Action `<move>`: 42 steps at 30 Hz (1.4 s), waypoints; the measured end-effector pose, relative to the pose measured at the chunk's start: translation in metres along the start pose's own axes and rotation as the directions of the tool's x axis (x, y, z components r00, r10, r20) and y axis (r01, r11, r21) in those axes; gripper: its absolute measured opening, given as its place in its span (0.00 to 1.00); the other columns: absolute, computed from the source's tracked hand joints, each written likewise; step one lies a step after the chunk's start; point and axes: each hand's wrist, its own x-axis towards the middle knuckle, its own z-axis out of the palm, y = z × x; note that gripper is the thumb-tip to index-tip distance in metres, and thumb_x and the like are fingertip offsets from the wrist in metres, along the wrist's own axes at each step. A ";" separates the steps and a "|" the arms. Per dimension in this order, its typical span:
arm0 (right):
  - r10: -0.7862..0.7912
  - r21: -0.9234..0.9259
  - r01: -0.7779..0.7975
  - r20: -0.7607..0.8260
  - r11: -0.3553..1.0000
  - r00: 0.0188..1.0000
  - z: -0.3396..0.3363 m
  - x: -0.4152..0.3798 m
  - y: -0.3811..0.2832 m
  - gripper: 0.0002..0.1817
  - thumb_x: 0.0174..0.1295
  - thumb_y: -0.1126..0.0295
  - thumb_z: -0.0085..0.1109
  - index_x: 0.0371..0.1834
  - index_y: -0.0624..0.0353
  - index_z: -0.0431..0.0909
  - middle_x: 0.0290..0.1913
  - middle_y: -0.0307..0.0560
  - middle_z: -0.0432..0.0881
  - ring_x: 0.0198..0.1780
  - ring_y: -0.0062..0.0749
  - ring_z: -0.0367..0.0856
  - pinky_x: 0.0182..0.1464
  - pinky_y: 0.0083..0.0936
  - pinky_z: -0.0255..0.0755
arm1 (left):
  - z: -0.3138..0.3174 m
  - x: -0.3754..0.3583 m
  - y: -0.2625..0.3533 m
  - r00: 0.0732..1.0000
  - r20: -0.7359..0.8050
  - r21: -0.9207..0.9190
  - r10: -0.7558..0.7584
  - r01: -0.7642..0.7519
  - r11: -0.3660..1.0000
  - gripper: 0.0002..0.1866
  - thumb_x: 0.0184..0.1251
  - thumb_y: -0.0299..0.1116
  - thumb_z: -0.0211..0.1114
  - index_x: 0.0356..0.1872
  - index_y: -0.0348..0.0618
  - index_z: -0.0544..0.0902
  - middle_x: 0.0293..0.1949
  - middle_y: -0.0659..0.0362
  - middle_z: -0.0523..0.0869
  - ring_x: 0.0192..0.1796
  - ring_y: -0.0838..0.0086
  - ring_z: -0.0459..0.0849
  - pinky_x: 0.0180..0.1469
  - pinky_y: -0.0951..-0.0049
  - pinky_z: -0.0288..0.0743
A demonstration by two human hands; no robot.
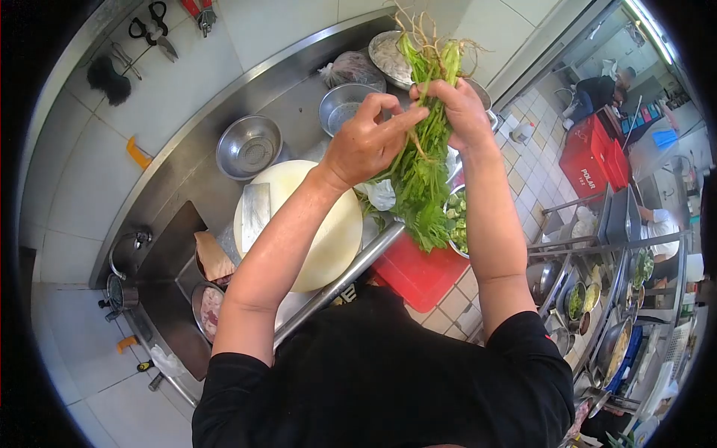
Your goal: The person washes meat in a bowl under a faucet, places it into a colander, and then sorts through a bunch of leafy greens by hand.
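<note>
I hold a bunch of green leafy herbs [423,160] with pale roots at its top, raised over the steel counter [295,104]. My right hand [461,112] grips the bunch near the root end. My left hand [368,140] pinches a stem on the bunch's left side with thumb and fingertips. The leaves hang down toward a bowl of chopped greens [455,220]. Below my left forearm lies a round pale cutting board [336,239] with a cleaver [255,213] resting on it.
Steel bowls [249,147] [344,104] stand on the counter, a sink [175,284] with a tap sits at the left, scissors [154,30] hang on the tiled wall. A red crate [418,276] sits on the floor. Other people work at the far right by red boxes [590,157].
</note>
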 end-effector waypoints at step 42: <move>-0.302 0.710 -0.320 0.601 0.627 0.740 0.128 -0.030 0.053 0.17 0.59 0.70 0.54 0.53 0.52 0.73 0.36 0.40 0.79 0.57 0.44 0.78 0.70 0.68 0.52 | -0.238 -0.114 0.107 0.328 -0.283 -0.701 -0.901 0.571 0.427 0.07 0.70 0.37 0.63 0.41 0.47 0.77 0.21 0.75 0.66 0.19 0.91 0.61 0.20 0.85 0.52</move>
